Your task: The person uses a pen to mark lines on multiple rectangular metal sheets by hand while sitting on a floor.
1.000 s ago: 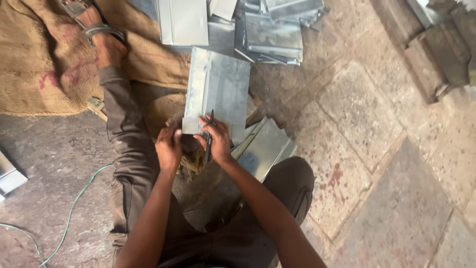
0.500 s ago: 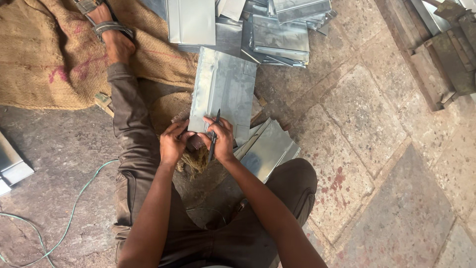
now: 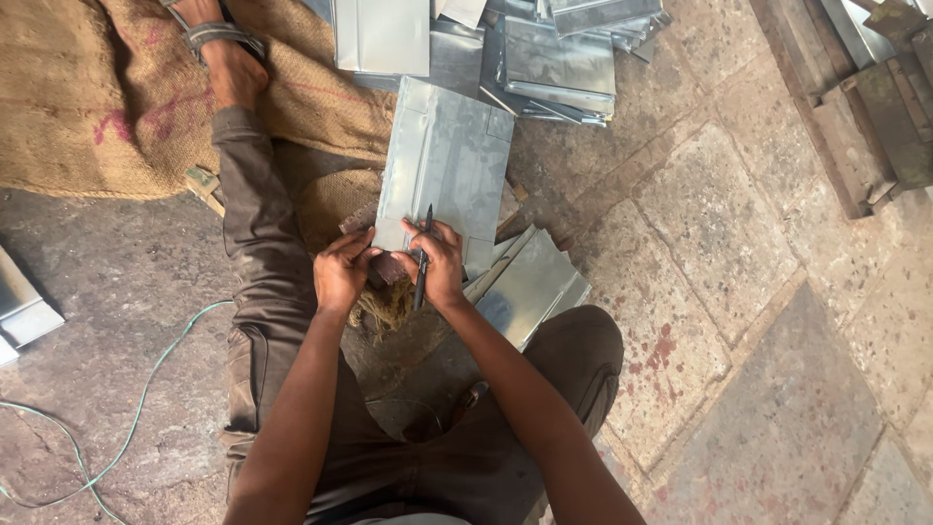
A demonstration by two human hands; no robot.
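Observation:
I sit on the floor with one leg stretched out. A folded grey sheet-metal piece lies in front of me, its near edge at my hands. My left hand grips a small dark block against that near edge. My right hand holds a thin dark pointed tool upright-ish along the sheet, fingers closed around it. A tuft of brown fibre shows just below my hands.
A burlap sack covers the floor at the upper left. More bent metal sheets are piled at the top, others lie by my right knee. A green cable runs at left. Wooden blocks stand at upper right.
The view has shifted slightly, so the scene sits a little lower and to the right. My hands stay together at the sheet's near edge, barely moved.

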